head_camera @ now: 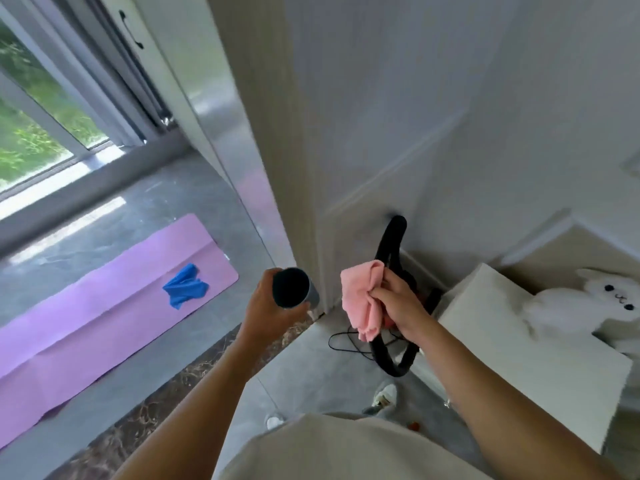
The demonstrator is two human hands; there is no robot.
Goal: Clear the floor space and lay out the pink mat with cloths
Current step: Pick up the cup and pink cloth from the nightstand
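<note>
On my feed the left hand (pixel 268 306) is raised in front of the wall corner, its grip clamped round a grey tube (pixel 313 295) whose dark open end faces the camera. The right hand (pixel 398 303) is level with it and just beside it, grip closed tight on a bunched pink cloth (pixel 360 299) that hangs down from the fingers. A black padded ring (pixel 389 244) stands upright right behind that hand. Its side passes under the fingers, but I cannot tell whether the hand holds it together with the cloth.

The pink mat (pixel 104 317) lies unrolled and flat on the grey floor (pixel 104 230) to the left, running alongside the window (pixel 34 133). A crumpled blue cloth (pixel 185 287) sits on the mat near its far end, well apart from both hands.

To the right, a white box (pixel 519 358) stands by the wall with a white plush rabbit (pixel 588 303) lying just beyond its far edge. A thin black cord (pixel 346 344) loops on the floor beneath the pink cloth, near the base of the ring. One light shoe (pixel 384 394) shows below it.
</note>
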